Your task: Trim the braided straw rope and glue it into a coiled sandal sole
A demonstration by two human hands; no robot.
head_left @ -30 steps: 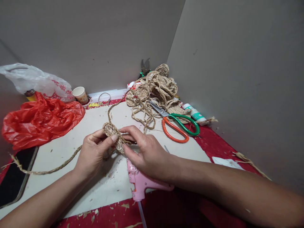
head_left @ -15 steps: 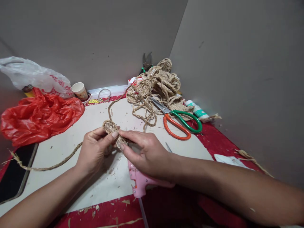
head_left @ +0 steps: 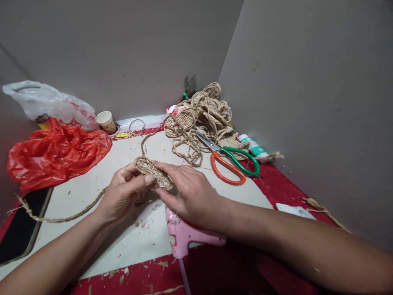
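Between my two hands is a small oval coil of braided straw rope [head_left: 152,172], raised above the white board. My left hand [head_left: 124,190] pinches its left end, thumb on top. With thumb and fingers around the other end, my right hand [head_left: 187,190] grips the coil too. One strand runs from the coil back to the rope pile [head_left: 208,112]; a loose rope tail [head_left: 73,216] reaches left from under my left hand. Below my right hand lies a pink glue gun [head_left: 184,235], partly hidden by the hand and forearm.
Scissors [head_left: 227,157] with orange and green handles lie right of centre. A red plastic bag [head_left: 58,155], a paper cup [head_left: 106,121] and a phone [head_left: 23,229] are on the left. Pliers [head_left: 190,86] stand behind the rope, and a green-white roll [head_left: 253,146] lies beside it.
The coil has tilted in my hands, showing more of its side. My right thumb and fingers have spread wider around its right end, and my left thumb lies flatter on it.
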